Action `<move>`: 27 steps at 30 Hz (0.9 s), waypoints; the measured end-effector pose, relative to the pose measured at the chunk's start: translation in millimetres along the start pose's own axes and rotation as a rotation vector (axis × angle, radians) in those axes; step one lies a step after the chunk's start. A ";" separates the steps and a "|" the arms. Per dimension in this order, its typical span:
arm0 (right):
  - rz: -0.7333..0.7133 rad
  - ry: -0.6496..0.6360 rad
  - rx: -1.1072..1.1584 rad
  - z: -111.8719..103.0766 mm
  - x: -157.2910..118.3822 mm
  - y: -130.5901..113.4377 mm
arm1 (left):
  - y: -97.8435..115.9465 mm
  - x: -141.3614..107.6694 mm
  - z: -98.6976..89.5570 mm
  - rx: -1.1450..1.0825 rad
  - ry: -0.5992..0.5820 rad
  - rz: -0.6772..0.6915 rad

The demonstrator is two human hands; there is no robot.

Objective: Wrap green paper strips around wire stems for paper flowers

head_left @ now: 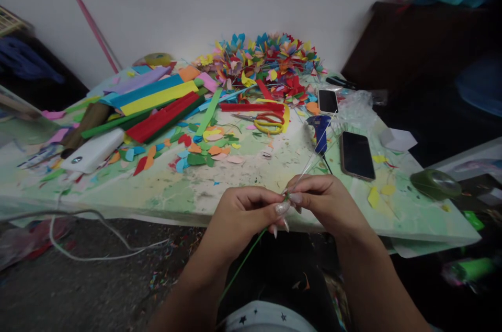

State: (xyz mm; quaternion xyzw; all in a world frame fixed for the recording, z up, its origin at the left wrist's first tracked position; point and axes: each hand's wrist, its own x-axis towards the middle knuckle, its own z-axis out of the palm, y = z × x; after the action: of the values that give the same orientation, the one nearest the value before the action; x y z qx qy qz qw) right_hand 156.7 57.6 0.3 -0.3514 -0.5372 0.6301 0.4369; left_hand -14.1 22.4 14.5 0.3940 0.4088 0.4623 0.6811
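Note:
My left hand (247, 212) and my right hand (323, 198) meet over the table's front edge, thumbs and fingertips pinched together. Between them they hold thin pale wires (308, 164), which slant up and to the right past the glue gun. A narrow green strip (248, 254) runs from the fingertips down to the lower left, below my left hand. A bit of green shows at the pinch, but the fingers hide most of that spot. The blue glue gun (320, 133) lies just beyond my right hand.
Paper flowers (270, 63) are heaped at the back. Folded crepe paper (157, 96), scissors (270, 122) and cut petals (204, 151) lie left and centre. Two phones, one a dark phone (357, 155), and a green tape roll (435, 184) lie right. A white power bank (94, 151) trails a cable.

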 end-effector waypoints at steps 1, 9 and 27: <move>-0.002 0.018 -0.007 0.2 -0.8 0.9 | 0.0 -0.2 0.7 0.021 0.004 0.006; -0.011 0.189 -0.054 5.6 -10.9 13.8 | -1.7 -5.2 7.3 0.608 0.152 0.320; -0.036 0.455 0.203 23.4 -22.4 29.6 | -11.3 -11.5 27.7 1.134 0.266 0.798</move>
State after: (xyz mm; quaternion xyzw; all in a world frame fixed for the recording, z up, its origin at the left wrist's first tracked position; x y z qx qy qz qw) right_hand 138.6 26.9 -25.3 -0.4290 -0.3649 0.5777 0.5908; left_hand 12.2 4.0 16.3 0.7482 0.4906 0.4367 0.0936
